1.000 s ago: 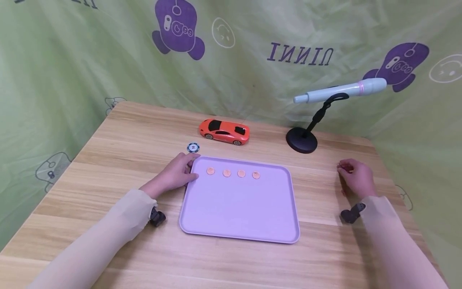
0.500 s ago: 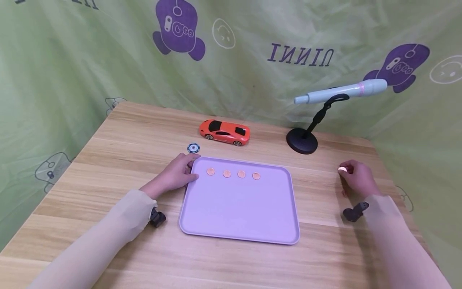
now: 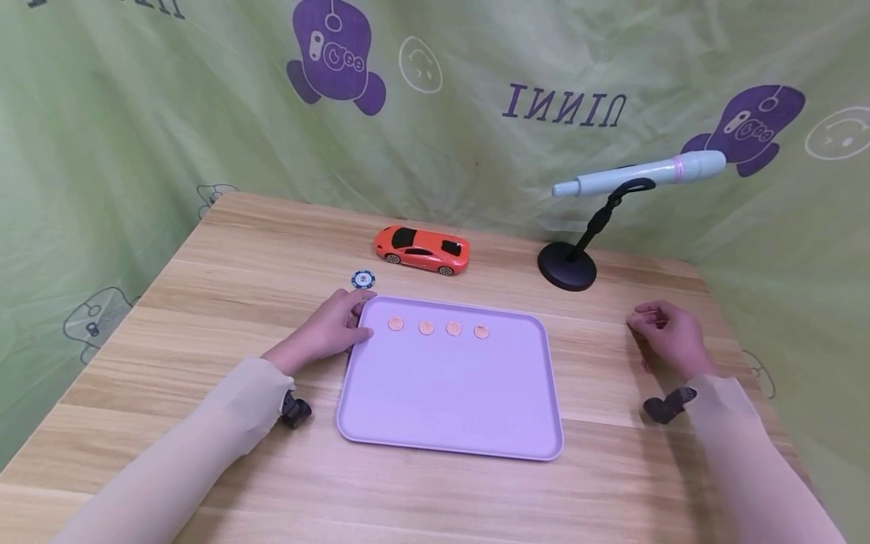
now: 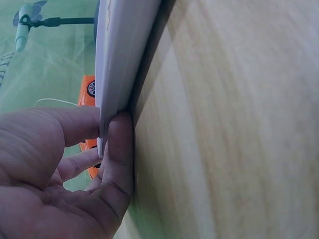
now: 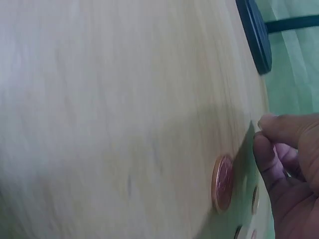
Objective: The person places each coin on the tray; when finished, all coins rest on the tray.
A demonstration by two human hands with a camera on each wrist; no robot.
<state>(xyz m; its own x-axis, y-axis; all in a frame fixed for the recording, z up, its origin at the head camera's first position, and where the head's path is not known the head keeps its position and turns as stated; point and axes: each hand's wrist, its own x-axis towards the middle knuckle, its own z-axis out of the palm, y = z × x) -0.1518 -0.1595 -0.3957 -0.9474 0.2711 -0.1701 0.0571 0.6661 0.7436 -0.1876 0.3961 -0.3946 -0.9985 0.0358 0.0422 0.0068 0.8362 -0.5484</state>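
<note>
While the left hand point(image 3: 329, 325) grips the tray point(image 3: 448, 393), likely for steadiness, the right hand point(image 3: 669, 336) pinches what's probably a coin (fingertips hide it).

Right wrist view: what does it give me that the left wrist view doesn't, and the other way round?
Only the right wrist view shows the right hand, thumb and finger close together, and copper coins lying on the table.

Only the left wrist view shows the left hand pinching the rim of the tray, plus the orange car and the mic.

Both share the wooden table, the green cloth and part of the mic's stand.
</note>
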